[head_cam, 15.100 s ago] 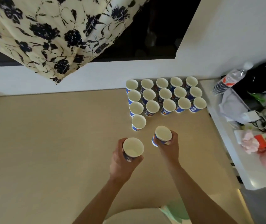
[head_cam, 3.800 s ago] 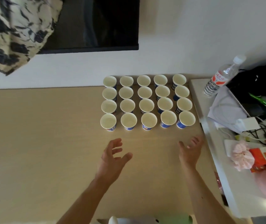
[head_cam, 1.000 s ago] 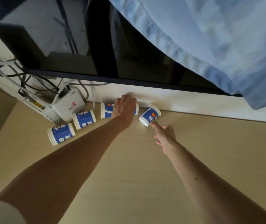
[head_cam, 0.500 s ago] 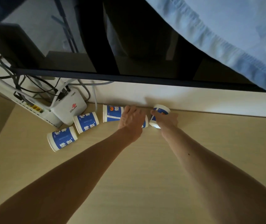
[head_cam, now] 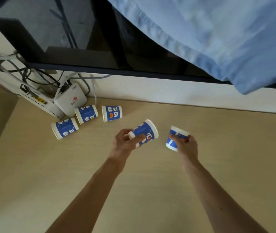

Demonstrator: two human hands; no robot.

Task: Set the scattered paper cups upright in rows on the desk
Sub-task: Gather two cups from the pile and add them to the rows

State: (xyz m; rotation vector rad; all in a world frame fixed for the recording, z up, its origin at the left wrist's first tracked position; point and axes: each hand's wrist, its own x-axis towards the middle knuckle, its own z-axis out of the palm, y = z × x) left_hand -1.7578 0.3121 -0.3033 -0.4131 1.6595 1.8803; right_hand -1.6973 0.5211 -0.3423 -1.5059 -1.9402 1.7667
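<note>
My left hand (head_cam: 125,142) grips a blue-and-white paper cup (head_cam: 144,132), tilted with its rim pointing up and to the right. My right hand (head_cam: 186,146) grips a second cup (head_cam: 173,140), my fingers hiding most of its print. I cannot tell whether either cup touches the counter (head_cam: 150,190). Near the white router (head_cam: 70,101), a left cup (head_cam: 64,128), a middle cup (head_cam: 86,114) and an orange-marked cup (head_cam: 111,113) lie on their sides.

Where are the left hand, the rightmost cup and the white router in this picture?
left hand (head_cam: 124,144), head view, on the back of the hand.
rightmost cup (head_cam: 172,141), head view, on its blue side.
white router (head_cam: 70,102), head view, on its top face.
</note>
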